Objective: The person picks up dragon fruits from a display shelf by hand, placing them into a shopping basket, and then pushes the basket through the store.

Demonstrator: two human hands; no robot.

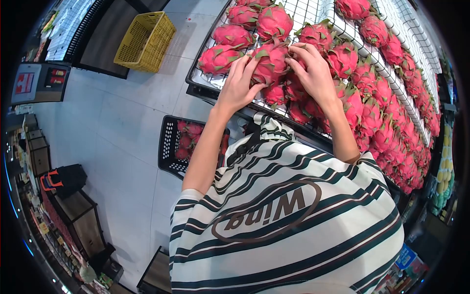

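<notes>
Cupping one pink, green-scaled dragon fruit (270,62) from both sides, the left hand (240,84) and right hand (313,73) are clamped on it — it sits atop the heap on the white wire display rack (313,12). This looks like the arranging step; next comes a steady seating among its neighbours — a black plastic crate (171,147) of more fruit waits on the floor.
</notes>
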